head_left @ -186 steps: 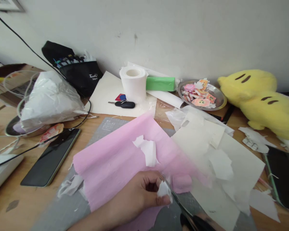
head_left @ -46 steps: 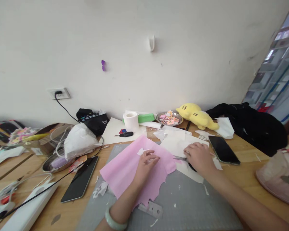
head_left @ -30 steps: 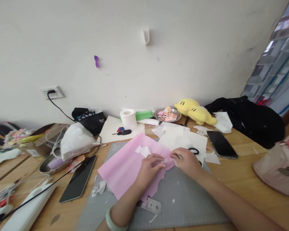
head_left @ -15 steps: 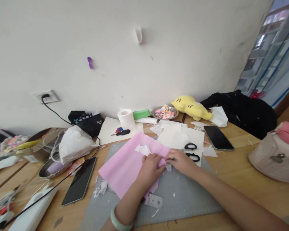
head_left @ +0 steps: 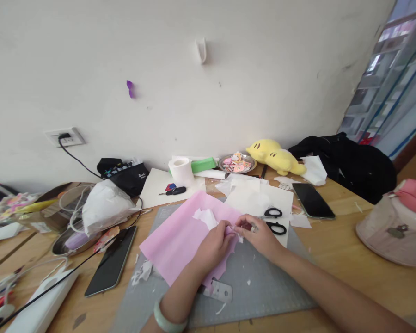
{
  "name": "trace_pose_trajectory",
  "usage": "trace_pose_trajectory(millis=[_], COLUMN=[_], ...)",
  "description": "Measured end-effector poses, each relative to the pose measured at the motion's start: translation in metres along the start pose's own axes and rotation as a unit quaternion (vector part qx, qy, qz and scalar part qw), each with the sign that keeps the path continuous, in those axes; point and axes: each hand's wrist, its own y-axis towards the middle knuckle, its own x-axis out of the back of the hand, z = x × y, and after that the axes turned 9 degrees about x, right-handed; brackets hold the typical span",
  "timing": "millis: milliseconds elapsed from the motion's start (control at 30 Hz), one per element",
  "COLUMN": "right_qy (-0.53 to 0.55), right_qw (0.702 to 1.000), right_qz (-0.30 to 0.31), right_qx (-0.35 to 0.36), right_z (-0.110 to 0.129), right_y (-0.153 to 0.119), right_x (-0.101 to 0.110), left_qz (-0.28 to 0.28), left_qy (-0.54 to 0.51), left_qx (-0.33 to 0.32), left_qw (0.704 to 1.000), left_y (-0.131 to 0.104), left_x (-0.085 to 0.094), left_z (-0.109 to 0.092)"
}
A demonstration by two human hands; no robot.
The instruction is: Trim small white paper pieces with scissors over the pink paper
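A sheet of pink paper (head_left: 176, 240) lies aslant on the grey cutting mat (head_left: 263, 286), its right edge ragged. Over that edge my left hand (head_left: 213, 245) is closed, pinching the paper between thumb and fingers. My right hand (head_left: 260, 236) meets it fingertip to fingertip, pinching the same edge; the exact grip is partly hidden. A torn white paper piece (head_left: 205, 217) rests on the pink sheet behind my left hand. Small white scraps hang below the right fingertips. Beside my right hand are black-handled scissors (head_left: 275, 226). A metal blade-like piece (head_left: 222, 291) sits under the sheet's lower corner.
White paper sheets (head_left: 239, 194), a white roll (head_left: 181, 171) and a dish of cutouts (head_left: 237, 163) stand behind. A yellow plush toy (head_left: 275, 156) leans near the wall. Phones lie left (head_left: 111, 263) and right (head_left: 314, 201). A pink bag (head_left: 393, 226) is far right.
My right hand's fingers have drawn slightly apart from my left hand, with the pinched edge now showing between them. My left hand has turned a little. The view has shifted slightly.
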Motion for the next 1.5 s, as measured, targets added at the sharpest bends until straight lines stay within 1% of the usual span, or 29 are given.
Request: trace_pose_trajectory(millis=[100,333,433,600,667,733,867,933,1067,1333,1500], right_qy=[-0.001,-0.012,-0.021,-0.033,-0.031,-0.024,-0.009,0.001,0.012,-0.001,-0.004], right_qw=[1.000,0.996,0.994,0.990,0.989,0.991,0.998,0.999,1.000,1.000,0.999], right_qz=[0.009,0.037,0.050,0.095,0.102,0.094,0.039,0.023,0.010,-0.028,-0.035], right_qx=[0.018,0.085,0.093,0.099,0.098,0.093,0.056,0.035,0.015,0.001,-0.008], right_z=[0.001,0.001,0.003,0.009,0.009,0.008,0.001,-0.003,-0.007,-0.007,-0.008], right_y=[0.001,-0.001,-0.002,-0.003,-0.003,-0.003,-0.002,-0.002,-0.001,0.003,0.003], right_x=[0.002,0.002,0.002,0.003,0.004,0.004,0.002,0.000,0.000,0.005,0.005], left_qz=[-0.005,-0.003,-0.004,-0.009,-0.015,-0.024,-0.035,-0.036,-0.043,-0.063,-0.061], left_qy=[0.000,-0.001,-0.006,-0.031,-0.044,-0.055,-0.070,-0.073,-0.078,-0.071,-0.065], left_qx=[-0.005,-0.017,-0.014,-0.002,-0.001,-0.001,0.001,0.001,-0.002,-0.007,-0.033], left_qw=[1.000,1.000,1.000,0.999,0.999,0.998,0.997,0.997,0.996,0.995,0.995], left_y=[-0.001,-0.001,0.000,0.000,0.001,0.001,0.001,0.001,0.001,0.001,0.002], left_x=[0.000,-0.001,-0.001,-0.002,-0.002,-0.003,-0.003,-0.003,-0.004,-0.001,0.000], left_z=[0.001,0.002,0.003,0.006,0.008,0.009,0.009,0.009,0.009,0.007,0.005])
